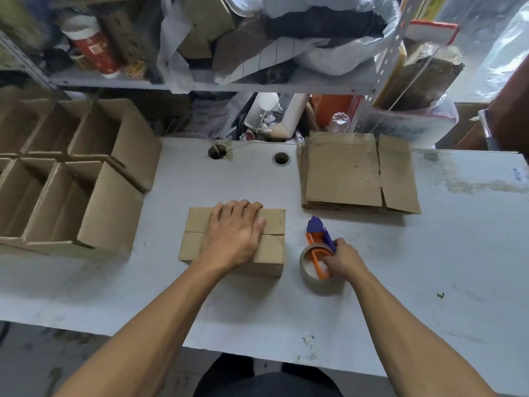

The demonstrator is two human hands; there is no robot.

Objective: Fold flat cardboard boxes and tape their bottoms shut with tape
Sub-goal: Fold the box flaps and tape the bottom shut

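Flat left hand (233, 233) presses cardboard box (273, 249).

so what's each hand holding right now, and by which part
Right hand grips the tape dispenser by its orange handle; left hand holds nothing, pressing flat on the folded box.

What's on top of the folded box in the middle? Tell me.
The left hand presses flat on the box, across its flap seam. No tape shows on the visible seam; the part under the palm is hidden.
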